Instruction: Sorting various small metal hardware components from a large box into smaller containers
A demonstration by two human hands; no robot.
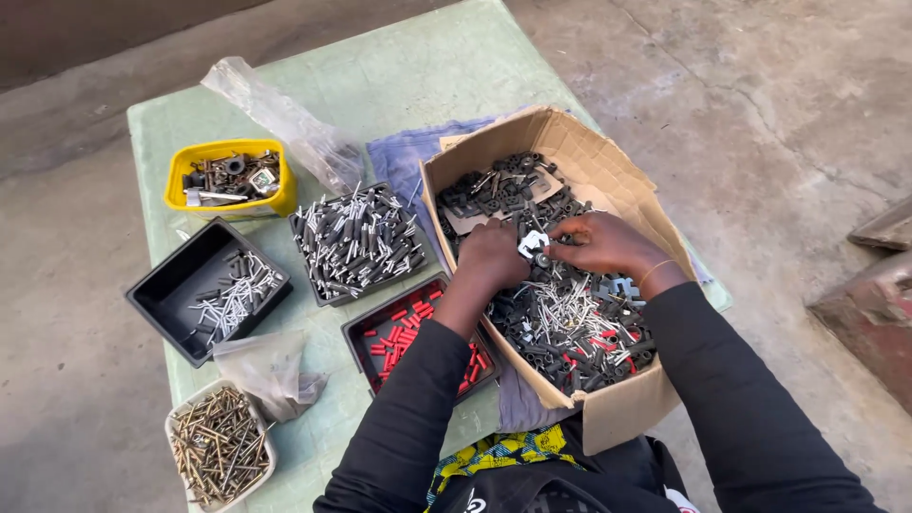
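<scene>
Head view, looking down on a sorting station. I have both hands inside the cardboard box [608, 190], which sits on a cloth at the right side of the green tabletop [399, 85]. My left hand [492, 255] rests knuckles-up on the heap of mixed hardware [570, 323]; its fingers are curled, and I cannot tell whether its grip is closed on anything. My right hand [600, 243] has its fingertips pinched together on a small white part [532, 241], held just above the heap at the middle of the box, with a dark round piece touching it.

Left of the box stand the sorted containers: a black tray of red sleeves [404, 332] just beside the box wall, a black tray of grey pins [356, 237], a black tray of thin nails [204, 290], a yellow tub [228, 179] of assorted metal pieces, and a white tub of brass-coloured screws [220, 445]. Two clear plastic bags [285, 119] lie between them.

Hazards as I judge them: the pinch on the white part is shallow, so a slip would drop it back into the heap, where it would be hard to find among look-alike pieces. Sharp nail and pin ends in the heap could prick my fingers. The box's near corner overhangs the tabletop edge, and leaning on it could tip its contents out. My left sleeve passes over the red-sleeve tray and could knock it.
</scene>
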